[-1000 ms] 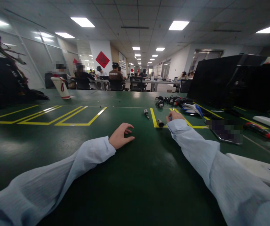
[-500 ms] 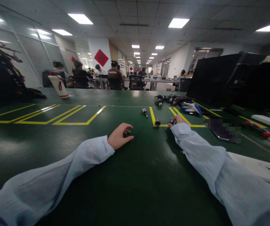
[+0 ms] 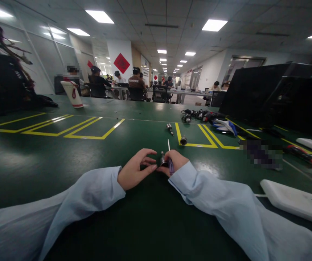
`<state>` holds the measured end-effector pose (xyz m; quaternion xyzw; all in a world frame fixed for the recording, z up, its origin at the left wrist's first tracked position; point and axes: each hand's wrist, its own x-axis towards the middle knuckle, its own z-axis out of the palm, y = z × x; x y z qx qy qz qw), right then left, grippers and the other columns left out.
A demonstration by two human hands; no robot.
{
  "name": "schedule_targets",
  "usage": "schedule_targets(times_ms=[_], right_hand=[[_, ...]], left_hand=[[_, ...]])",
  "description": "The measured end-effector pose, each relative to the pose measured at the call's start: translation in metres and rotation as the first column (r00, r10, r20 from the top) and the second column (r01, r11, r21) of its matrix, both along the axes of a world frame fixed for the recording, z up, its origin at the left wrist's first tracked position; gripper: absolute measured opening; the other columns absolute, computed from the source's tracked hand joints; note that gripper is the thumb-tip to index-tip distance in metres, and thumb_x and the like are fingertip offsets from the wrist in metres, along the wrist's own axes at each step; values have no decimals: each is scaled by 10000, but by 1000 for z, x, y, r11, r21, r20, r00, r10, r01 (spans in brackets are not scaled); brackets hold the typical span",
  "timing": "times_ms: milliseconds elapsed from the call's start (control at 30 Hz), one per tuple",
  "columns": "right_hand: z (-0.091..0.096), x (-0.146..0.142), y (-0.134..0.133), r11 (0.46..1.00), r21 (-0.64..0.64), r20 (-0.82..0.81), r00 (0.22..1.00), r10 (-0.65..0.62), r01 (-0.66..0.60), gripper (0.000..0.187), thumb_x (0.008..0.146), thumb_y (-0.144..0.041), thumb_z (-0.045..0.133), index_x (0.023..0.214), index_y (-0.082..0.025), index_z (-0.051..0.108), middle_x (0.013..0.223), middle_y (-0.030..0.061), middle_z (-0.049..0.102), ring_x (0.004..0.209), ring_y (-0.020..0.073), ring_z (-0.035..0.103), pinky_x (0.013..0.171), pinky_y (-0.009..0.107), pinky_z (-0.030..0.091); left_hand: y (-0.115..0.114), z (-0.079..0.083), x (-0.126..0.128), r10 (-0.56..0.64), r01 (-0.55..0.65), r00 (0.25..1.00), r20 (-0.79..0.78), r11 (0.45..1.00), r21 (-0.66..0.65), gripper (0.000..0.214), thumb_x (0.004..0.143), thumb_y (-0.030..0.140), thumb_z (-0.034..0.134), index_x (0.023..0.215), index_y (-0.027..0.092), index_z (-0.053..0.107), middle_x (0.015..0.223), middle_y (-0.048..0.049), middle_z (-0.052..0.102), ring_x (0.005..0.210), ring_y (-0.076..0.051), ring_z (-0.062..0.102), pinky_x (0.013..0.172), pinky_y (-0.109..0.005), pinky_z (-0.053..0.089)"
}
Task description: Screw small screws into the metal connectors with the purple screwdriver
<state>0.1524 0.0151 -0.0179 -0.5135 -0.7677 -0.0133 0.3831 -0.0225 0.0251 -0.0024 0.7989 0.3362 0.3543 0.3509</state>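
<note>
In the head view my right hand [image 3: 178,161] is closed around a small screwdriver with a purple handle [image 3: 171,167]; its thin shaft points up and away. The same hand pinches a small round metal part [image 3: 163,159] with a narrow stem on top. Just to the left, my left hand [image 3: 137,169] has its fingers apart and curved toward that part, holding nothing; whether a fingertip touches it I cannot tell. Ahead on the green table lie a metal part with a thin tip [image 3: 169,128] and a short metal cylinder [image 3: 183,140].
Several dark metal parts [image 3: 190,115] and a blue and white glove [image 3: 225,126] lie further back. To the right are a phone [image 3: 261,154], a red-handled tool [image 3: 304,154] and a white slab [image 3: 294,199]. A white cup [image 3: 73,95] stands back left. People sit beyond.
My right hand has come back and left from the yellow-taped area, carrying the screwdriver and the metal part to my left hand. The left hand has shifted slightly nearer and stays open.
</note>
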Motion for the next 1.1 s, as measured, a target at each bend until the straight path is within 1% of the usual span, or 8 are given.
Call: schedule_targets(times_ms=[133,233,300,433,667,800,933,1100], right_hand=[[-4,-20,12,994,-26,24,994,111,-110,210,603,-246,647,738,-203,492,771,25,558,690,161,546,589,250,423],[-6,-23,16,987,-49,-11,988,153,-154,231,587,-263,664,733,-198,497,772,25,551,697,162,544,605,253,429],[-7,-20,17,982,-51,-43,982,182,-184,239,571,-250,678,721,-198,499,775,17,544,712,156,545,628,251,431],[-12,-14,20,970,-25,-76,968,238,-240,184,592,-177,640,717,-195,507,794,10,544,743,151,547,654,245,430],[-17,-13,26,971,-33,-72,969,235,-237,154,607,-153,614,721,-195,518,788,8,534,728,152,536,656,254,437],[-14,-13,23,972,-50,-90,970,225,-230,173,588,-133,623,712,-195,520,785,3,541,735,147,542,665,253,439],[-11,-12,20,974,-28,-138,966,220,-226,146,580,-102,594,684,-177,523,759,12,566,721,151,554,673,261,444],[-10,-13,18,984,-29,-215,963,165,-175,166,647,-163,538,811,-154,560,792,42,597,718,163,566,661,289,458]], left_hand=[[7,-6,-1,-6,9,999,37,996,-88,373,741,234,553,1097,156,472,1046,-104,582,914,-208,596,770,-355,514],[13,-10,-3,-23,40,996,88,981,-192,382,724,220,566,1092,147,491,973,-93,619,863,-207,613,729,-366,531],[15,-11,-3,-27,48,993,113,981,-186,358,685,205,608,1033,150,545,997,-86,615,873,-201,610,768,-374,521],[15,-10,-4,-1,13,993,120,995,-97,289,630,195,653,915,152,626,1104,-87,567,906,-196,597,830,-382,496],[16,-4,-5,34,-35,999,9,995,90,277,676,173,607,952,174,625,1052,-77,587,960,-198,567,831,-366,494],[15,-1,-5,43,-24,996,-83,976,218,288,698,138,578,981,177,608,997,-62,614,940,-184,571,832,-354,483],[14,0,-6,71,-14,987,-146,933,360,299,699,127,578,991,190,591,999,-41,621,942,-178,570,874,-356,444],[14,-2,-7,116,-46,983,-146,910,412,307,704,133,573,1006,188,577,1002,-46,619,942,-181,571,866,-353,447]])
